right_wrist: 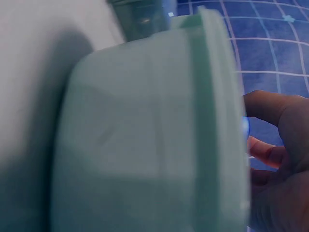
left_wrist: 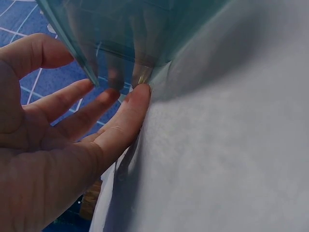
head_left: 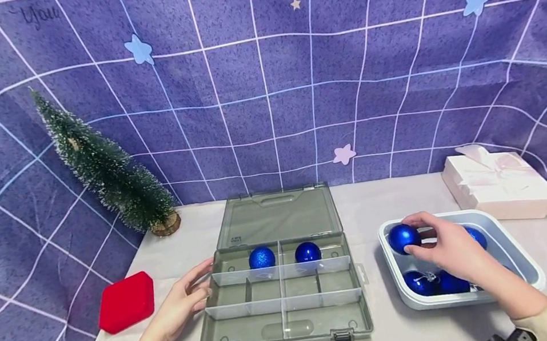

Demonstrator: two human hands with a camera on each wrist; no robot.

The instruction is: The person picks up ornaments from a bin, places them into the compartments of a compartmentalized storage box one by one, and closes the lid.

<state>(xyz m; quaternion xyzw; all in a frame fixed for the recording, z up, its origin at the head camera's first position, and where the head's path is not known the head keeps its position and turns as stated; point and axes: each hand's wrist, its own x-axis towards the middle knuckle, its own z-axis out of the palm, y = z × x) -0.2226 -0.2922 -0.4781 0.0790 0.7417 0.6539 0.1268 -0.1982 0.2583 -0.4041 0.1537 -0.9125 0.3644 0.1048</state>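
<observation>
My right hand (head_left: 454, 247) pinches a matte blue Christmas bauble (head_left: 404, 239) between thumb and fingers, at the left side of a pale plastic tub (head_left: 515, 251). More blue baubles lie in the tub, among them a shiny one (head_left: 420, 283) with a silver cap; the hand and forearm partly cover others. My left hand (head_left: 179, 306), fingers loosely extended, touches the left side of a grey see-through compartment box (head_left: 242, 330). Its lid (head_left: 279, 216) lies folded back. In the back row sit a glittery blue bauble (head_left: 261, 258) on the left and a shiny one (head_left: 307, 252) on the right.
A red case (head_left: 126, 302) lies left of my left hand. Behind it a small frosted tree (head_left: 107, 169) leans on a wooden base. A pale gift box (head_left: 500, 184) with a ribbon stands behind the tub. Purple gridded cloth (head_left: 292, 116) hangs behind the table.
</observation>
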